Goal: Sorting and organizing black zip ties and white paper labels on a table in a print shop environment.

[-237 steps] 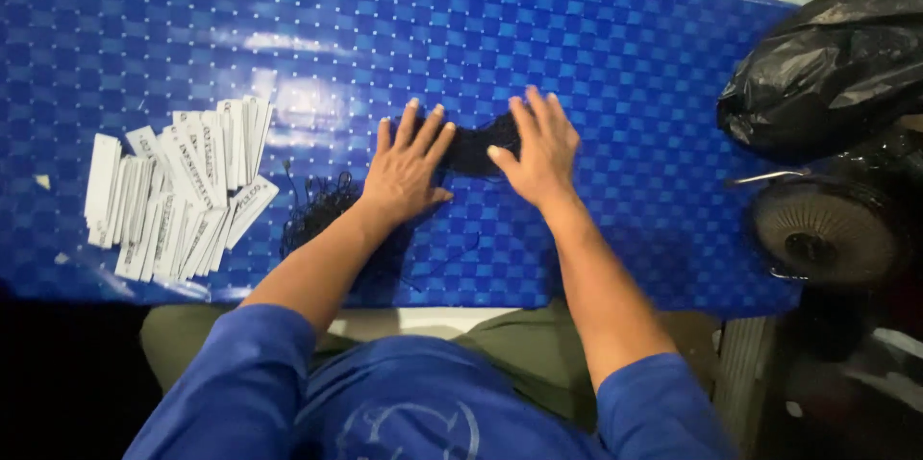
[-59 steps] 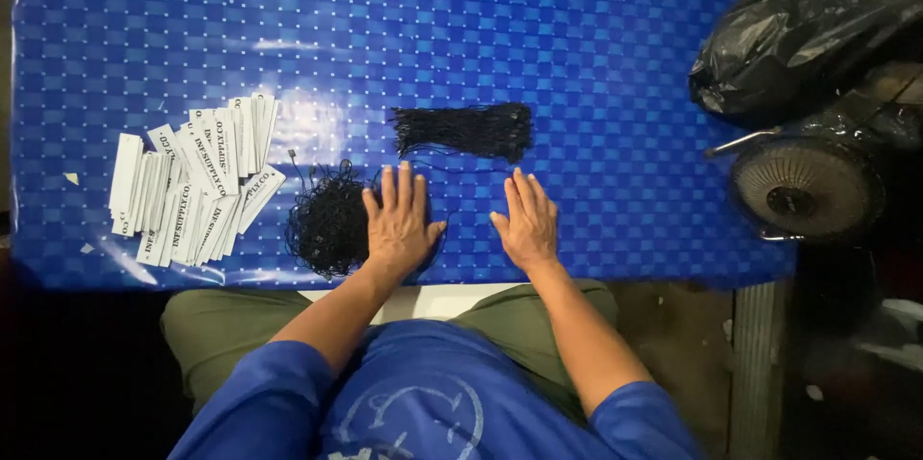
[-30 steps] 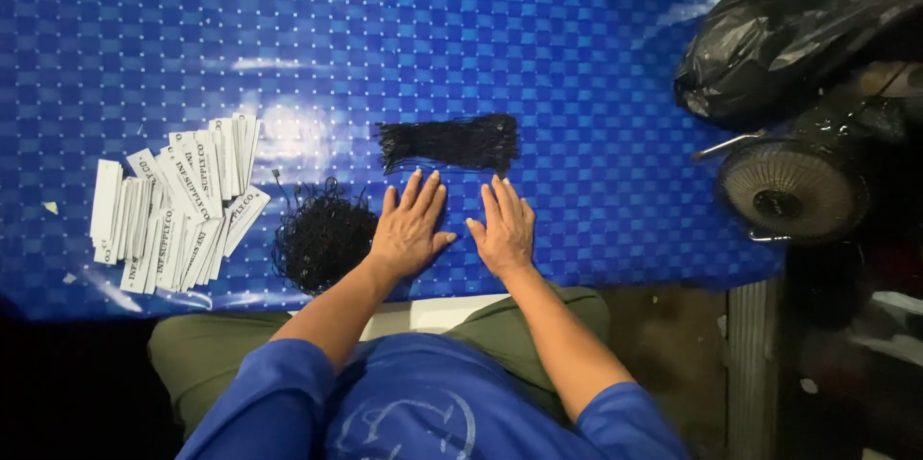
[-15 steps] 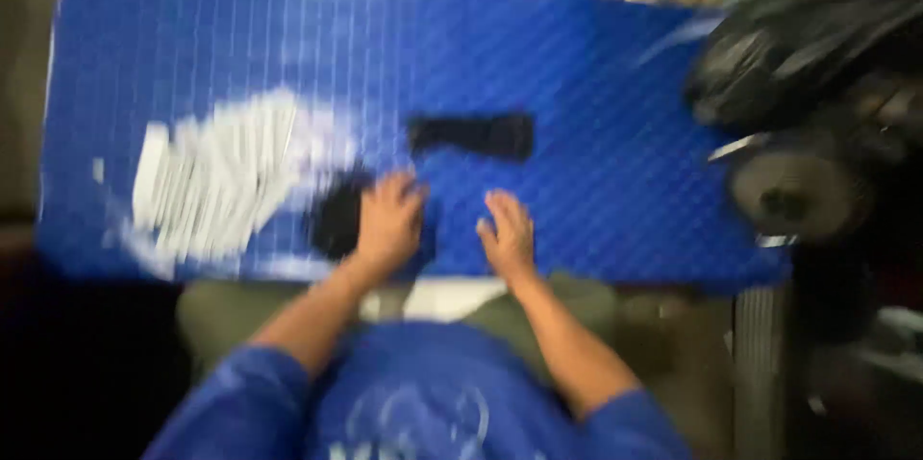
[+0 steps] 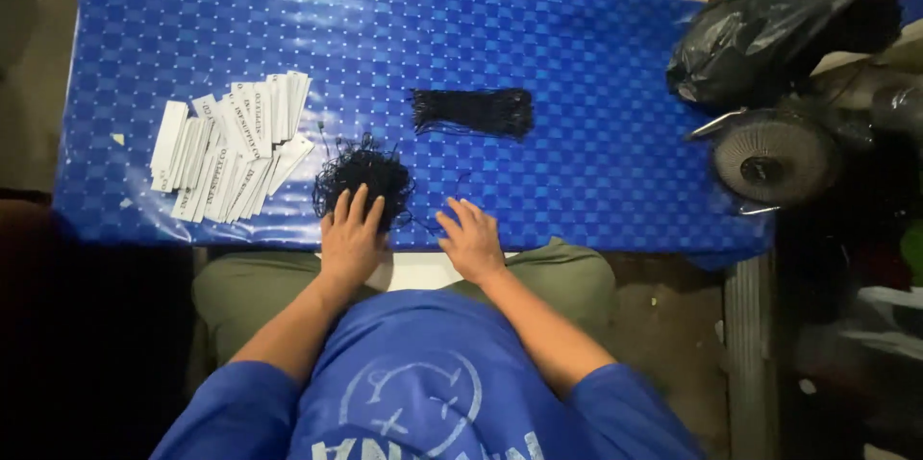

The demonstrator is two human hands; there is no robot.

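Two hands rest at the near edge of the blue checkered worktop (image 5: 538, 18). The left hand (image 5: 352, 239) lies flat, grip wide, fingertips on a tangled heap of black strings (image 5: 363, 176). The right hand (image 5: 473, 239), grip wide and empty, lies beside it. White paper tags (image 5: 231, 148) lie fanned near the left edge; a straight bundle of black strings (image 5: 473, 112) lies mid-worktop.

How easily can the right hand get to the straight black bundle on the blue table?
Probably yes. The right hand lies flat near the table's front edge, and the straight black bundle lies directly beyond it. Only bare blue table separates them; the tangled black pile sits off to the left, under the left hand.
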